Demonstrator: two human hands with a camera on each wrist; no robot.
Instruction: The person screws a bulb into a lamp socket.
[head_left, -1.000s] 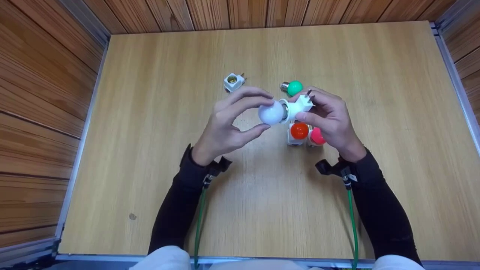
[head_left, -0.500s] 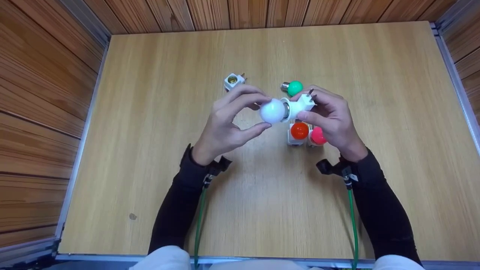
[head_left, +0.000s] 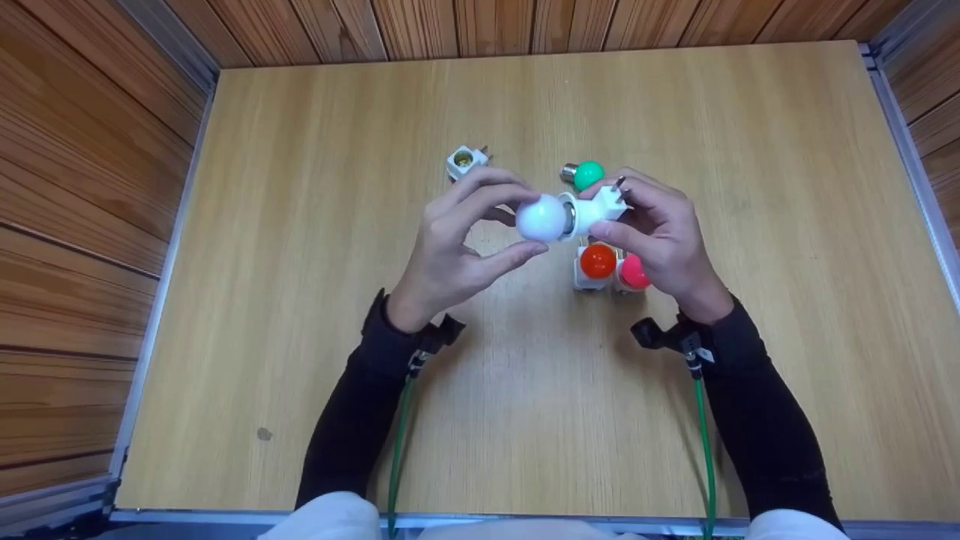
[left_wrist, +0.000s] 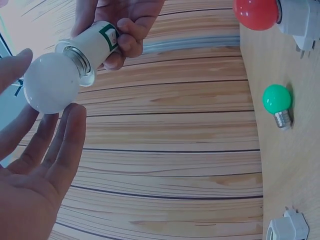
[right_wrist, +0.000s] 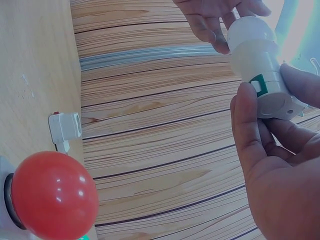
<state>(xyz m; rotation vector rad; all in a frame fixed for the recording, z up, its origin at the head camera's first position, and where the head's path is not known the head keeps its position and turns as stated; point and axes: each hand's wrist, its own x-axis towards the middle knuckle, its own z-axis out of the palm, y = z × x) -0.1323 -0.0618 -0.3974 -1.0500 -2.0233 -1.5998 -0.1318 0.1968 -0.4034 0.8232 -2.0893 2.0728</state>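
My left hand [head_left: 469, 236] has its curved fingers and thumb round the white light bulb [head_left: 541, 219]. Their tips lie at the edge of the glass, as the left wrist view shows. My right hand [head_left: 660, 232] grips a white plug-in lamp socket [head_left: 598, 214] between thumb and fingers, its two prongs pointing away to the right. The bulb's metal screw base [left_wrist: 79, 61] sits in the socket's round mouth, with some thread still showing. A green-framed switch [right_wrist: 258, 85] is visible on the socket's side. Both things are held above the table.
A red bulb [head_left: 598, 261] and a pink bulb [head_left: 634, 271], each in a white socket, stand below my right hand. Behind the hands lie a loose green bulb [head_left: 588, 175] and a white square socket [head_left: 465, 160]. Wood-panelled walls border the table [head_left: 300, 225].
My left fingers shift slightly on the white bulb, and the thumb sits a little farther right. Bulb and socket stay nearly in place, still held by the right hand at the socket.
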